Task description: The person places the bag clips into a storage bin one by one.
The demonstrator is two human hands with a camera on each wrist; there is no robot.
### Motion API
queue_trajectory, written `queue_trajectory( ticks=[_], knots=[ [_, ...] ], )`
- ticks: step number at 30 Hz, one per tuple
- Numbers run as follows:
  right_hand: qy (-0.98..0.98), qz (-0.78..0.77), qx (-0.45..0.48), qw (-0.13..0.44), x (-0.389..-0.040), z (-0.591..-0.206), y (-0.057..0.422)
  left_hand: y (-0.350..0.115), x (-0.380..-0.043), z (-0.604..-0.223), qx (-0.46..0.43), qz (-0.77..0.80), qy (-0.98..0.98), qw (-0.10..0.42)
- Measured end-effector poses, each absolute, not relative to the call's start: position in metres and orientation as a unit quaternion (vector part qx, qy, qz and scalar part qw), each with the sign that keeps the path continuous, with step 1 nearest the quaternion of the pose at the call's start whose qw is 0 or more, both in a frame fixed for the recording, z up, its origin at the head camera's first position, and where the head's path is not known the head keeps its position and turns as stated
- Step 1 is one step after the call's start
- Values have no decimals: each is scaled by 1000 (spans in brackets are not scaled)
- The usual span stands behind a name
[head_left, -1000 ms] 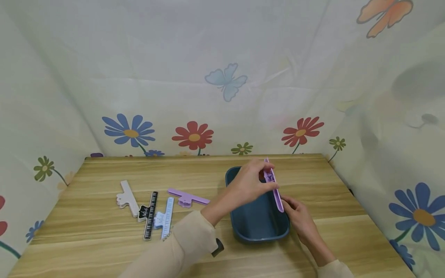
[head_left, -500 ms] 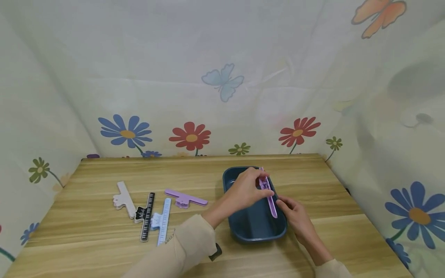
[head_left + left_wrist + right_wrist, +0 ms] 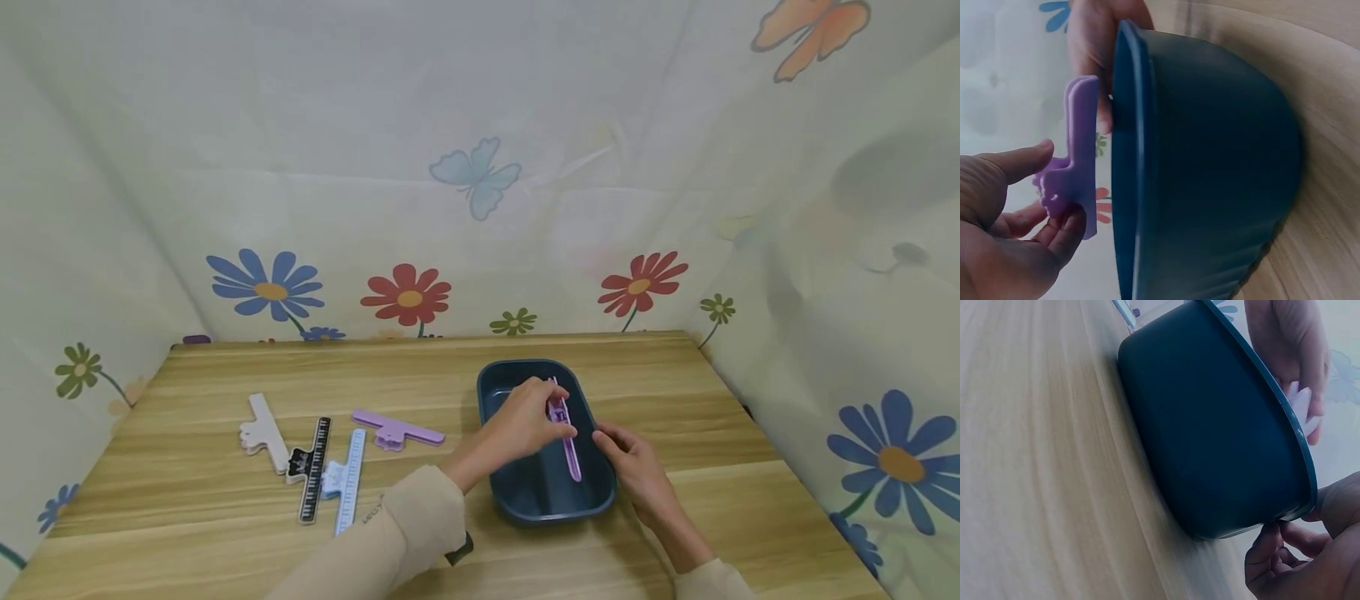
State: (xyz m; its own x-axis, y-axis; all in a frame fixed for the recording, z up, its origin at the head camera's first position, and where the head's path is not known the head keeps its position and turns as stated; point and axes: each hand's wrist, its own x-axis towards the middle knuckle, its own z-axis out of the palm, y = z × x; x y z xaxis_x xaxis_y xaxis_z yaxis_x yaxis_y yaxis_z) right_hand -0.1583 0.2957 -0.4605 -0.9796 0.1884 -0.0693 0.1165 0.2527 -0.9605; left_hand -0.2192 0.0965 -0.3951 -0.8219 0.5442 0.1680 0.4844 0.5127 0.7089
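Between thumb and fingers my left hand [image 3: 521, 421] pinches a purple bag clip [image 3: 572, 457] by its short handle tabs. In the head view the clip overlaps the dark blue plastic basin [image 3: 536, 483]; the left wrist view shows the clip [image 3: 1084, 140] upright just above the open rim, its long bar level with it. My right hand [image 3: 641, 475] grips the basin's right edge, and in the right wrist view its thumb and fingers close on the rim at one end. Left of the basin lies a second purple clip [image 3: 397, 430].
Further left on the wooden table [image 3: 187, 533] lie a white clip [image 3: 266, 433], a black clip with piano-key markings [image 3: 311, 471] and a light blue one [image 3: 347, 482]. A flower-printed cloth [image 3: 337, 208] hangs behind the table and along both sides.
My left hand has lowered the purple clip and brought it slightly left, from above the basin's right edge to over its opening. My right hand stays at the rim.
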Motion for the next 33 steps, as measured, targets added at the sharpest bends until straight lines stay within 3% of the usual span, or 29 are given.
queue_trajectory(
  ticks=[33],
  knots=[
    [-794, 600, -93, 19, -158, -460, 296, 130, -228, -428, 250, 344, 901, 91]
  ],
)
